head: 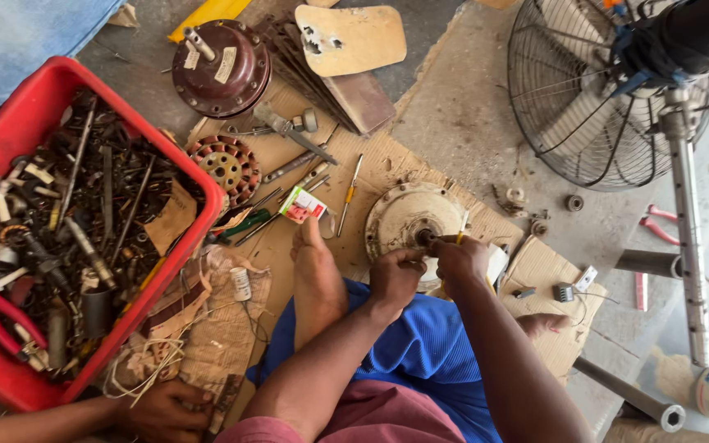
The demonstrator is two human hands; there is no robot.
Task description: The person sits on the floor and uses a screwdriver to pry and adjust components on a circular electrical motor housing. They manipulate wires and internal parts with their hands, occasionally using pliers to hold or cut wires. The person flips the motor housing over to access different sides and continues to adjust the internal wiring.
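Observation:
A round cream motor housing (400, 215) lies on cardboard in front of me, its dark shaft hub facing up. My left hand (395, 275) rests on its near rim, fingers curled against it. My right hand (461, 258) grips a thin yellow-handled screwdriver (462, 227) whose tip sits at the hub. My bare foot (316, 275) lies just left of the housing, over my blue-clad leg.
A red crate (198, 215) full of rusty tools and bolts stands at left. Beyond lie a maroon motor cover (221, 67), a copper-wound stator (225, 166), brown fan blades (354, 49) and loose screwdrivers. A caged pedestal fan (584, 98) stands at right. Another person's hand (166, 410) rests bottom left.

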